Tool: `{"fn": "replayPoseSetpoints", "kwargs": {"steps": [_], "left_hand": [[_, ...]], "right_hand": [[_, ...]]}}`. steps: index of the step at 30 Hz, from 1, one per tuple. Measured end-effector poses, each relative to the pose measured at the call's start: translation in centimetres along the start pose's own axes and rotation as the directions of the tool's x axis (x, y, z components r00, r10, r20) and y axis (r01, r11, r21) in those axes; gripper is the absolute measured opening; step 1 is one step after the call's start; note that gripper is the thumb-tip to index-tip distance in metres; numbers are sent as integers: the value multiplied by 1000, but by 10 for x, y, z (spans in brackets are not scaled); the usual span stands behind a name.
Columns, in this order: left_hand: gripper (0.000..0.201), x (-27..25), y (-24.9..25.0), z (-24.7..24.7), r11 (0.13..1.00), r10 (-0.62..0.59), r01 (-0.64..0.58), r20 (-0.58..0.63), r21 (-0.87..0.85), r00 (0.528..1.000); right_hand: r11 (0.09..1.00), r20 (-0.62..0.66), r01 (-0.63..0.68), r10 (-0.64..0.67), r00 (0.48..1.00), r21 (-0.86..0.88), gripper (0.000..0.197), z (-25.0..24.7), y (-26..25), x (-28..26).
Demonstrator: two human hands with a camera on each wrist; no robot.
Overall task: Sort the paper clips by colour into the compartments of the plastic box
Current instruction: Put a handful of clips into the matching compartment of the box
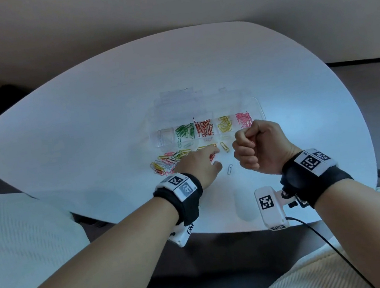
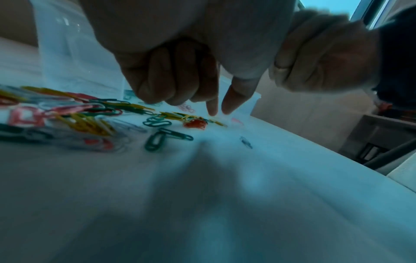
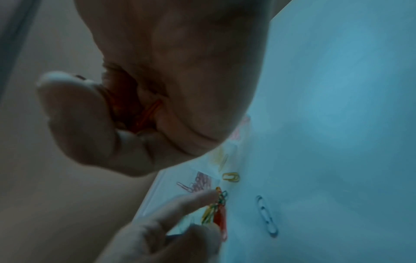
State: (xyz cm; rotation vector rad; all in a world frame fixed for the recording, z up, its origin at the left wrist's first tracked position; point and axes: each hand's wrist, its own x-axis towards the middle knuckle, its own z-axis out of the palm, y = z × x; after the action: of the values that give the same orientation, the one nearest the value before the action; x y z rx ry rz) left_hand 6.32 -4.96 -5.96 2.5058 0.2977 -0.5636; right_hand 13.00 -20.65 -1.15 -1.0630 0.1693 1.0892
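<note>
On the white worktop (image 1: 99, 122) your plastic box (image 1: 255, 107) is part-filled: green (image 1: 185, 131), red (image 1: 204, 128), yellow (image 1: 225, 124) and pink (image 1: 243, 119) each have a compartment; the left-end one looks clear or empty, cannot tell. A mixed pile (image 1: 169, 161) lies just in front, unsorted, so roughly half remains, by my estimate. Your right hand (image 1: 255, 146) is fisted around red clips (image 3: 147, 113). Your left hand (image 1: 199, 164) reaches into the pile, forefinger and thumb narrowly apart above a yellow clip (image 2: 217, 122).

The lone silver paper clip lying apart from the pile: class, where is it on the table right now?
In the head view, the silver paper clip lies on the white table between the left hand and right hand, nearer the person than the loose yellow clip.
</note>
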Motion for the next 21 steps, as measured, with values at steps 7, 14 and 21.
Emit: {"fn": "replayPoseSetpoints", "kwargs": {"steps": [7,14,21], "left_hand": [[37,0,-8,3,991,25,-27,15,135,1000],[18,0,-11,2,996,-22,29,-83,79,996],[30,12,4,-1,932,-2,39,-103,361,995]], "right_hand": [[995,28,95,-97,995,39,26,12,-8,-5],[997,-135,78,-80,988,-17,45,13,-11,-1],[966,-288,30,-106,952,-256,48,10,-6,1]]}}
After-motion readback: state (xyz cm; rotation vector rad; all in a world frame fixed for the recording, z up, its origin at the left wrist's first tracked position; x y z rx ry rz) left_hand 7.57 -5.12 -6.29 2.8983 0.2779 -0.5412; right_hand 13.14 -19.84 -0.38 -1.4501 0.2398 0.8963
